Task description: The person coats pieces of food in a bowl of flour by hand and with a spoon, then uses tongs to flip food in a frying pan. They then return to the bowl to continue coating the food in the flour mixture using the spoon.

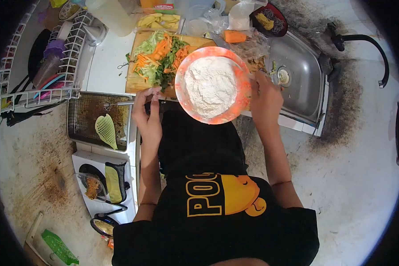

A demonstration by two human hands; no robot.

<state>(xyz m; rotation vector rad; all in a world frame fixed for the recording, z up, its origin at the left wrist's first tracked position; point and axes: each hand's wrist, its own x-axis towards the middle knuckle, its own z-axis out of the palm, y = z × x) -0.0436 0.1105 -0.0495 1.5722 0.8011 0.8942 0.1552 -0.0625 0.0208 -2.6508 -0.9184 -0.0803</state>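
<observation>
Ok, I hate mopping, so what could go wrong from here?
The orange-patterned bowl is held at one side by the right hand alone, so its white powder could tip out. Chopped vegetables lie loose near the edge of the cutting board, close to the left hand; a nudge might scatter some.

The bowl (241,91) is mottled orange and pale (its powder (209,86) white), the shirt (217,231) black

A round bowl (243,84), mottled orange and white, faces mouth-up, its coloured rim ringing a lumpy, cracked heap of white powder (210,84) that nearly fills it; in view it overlaps the near right part of the wooden chopping board (139,83)
</observation>
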